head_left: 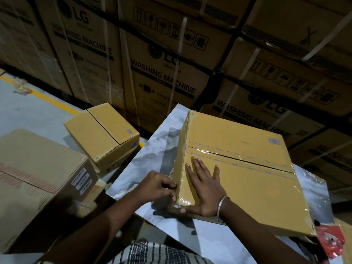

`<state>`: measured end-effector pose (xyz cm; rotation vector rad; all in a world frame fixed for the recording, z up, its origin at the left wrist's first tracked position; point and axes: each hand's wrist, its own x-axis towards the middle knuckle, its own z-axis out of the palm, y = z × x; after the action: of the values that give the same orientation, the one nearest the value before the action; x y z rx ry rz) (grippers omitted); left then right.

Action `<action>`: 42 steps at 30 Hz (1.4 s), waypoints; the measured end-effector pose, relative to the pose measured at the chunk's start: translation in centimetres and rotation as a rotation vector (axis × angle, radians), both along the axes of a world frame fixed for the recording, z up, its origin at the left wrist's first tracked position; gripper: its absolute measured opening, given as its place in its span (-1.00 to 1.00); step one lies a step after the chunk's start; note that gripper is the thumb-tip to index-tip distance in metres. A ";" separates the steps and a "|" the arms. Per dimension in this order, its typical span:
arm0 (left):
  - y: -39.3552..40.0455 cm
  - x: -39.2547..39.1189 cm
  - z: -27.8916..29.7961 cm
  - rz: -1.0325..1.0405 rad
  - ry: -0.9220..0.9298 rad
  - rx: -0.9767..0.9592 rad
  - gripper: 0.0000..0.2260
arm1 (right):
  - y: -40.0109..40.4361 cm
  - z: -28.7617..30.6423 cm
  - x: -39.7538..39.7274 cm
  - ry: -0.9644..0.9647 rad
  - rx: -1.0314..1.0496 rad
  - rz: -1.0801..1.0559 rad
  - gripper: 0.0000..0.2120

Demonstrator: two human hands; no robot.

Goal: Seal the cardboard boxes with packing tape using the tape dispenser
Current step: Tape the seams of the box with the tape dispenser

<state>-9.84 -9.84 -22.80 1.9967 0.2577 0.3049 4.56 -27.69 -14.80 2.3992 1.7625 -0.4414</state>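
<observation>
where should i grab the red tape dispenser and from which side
Only part of the red tape dispenser shows, at the table's near right corner, half hidden by the big box and the frame edge; its handle cannot be made out. Probably come from the right with the right hand, now flat on the box, curling fingers round the exposed red body.

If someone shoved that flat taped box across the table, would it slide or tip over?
The box would probably slide, not tip: it is wide, low and lies flat on the table. The glossy tape and smooth tabletop suggest little grip. The right hand pressing flat would hold it back.
</observation>
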 end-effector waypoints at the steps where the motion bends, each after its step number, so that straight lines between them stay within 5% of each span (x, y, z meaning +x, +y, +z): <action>1: 0.0 0.0 -0.3 0.031 0.025 -0.045 -0.84 | 0.0 -0.1 0.1 0.007 0.012 -0.003 0.23; 5: 0.1 1.1 -0.9 0.241 0.082 -0.175 -0.61 | -0.3 -0.6 0.6 0.074 0.113 -0.032 0.09; 8: -0.6 3.0 1.5 0.386 0.019 -0.357 -0.68 | -0.2 -0.9 0.8 0.132 0.192 -0.057 0.06; 12: -2.5 6.5 4.9 0.300 0.057 -0.562 -0.59 | -0.2 -1.0 0.9 0.194 0.280 -0.138 0.09; 23: -3.3 9.2 3.4 0.388 0.144 -0.456 -0.44 | -0.1 -1.4 1.3 0.421 0.532 -0.422 -0.06; 28: -1.3 10.9 5.3 0.538 0.158 -0.175 -0.68 | 2.2 -1.2 2.4 0.251 0.638 -0.556 -0.16; 33: 0.4 14.5 6.5 0.447 0.207 -0.105 -0.53 | 5.1 0.1 5.8 0.007 0.445 -0.573 -0.19; 42: -0.3 17.4 5.7 0.499 0.266 -0.178 -0.33 | 6.0 -0.8 9.1 -0.030 0.174 -0.612 -0.04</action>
<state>7.52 -10.18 -17.07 1.7718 0.9267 0.3159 13.64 -21.71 -15.56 3.0293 1.0563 -0.3131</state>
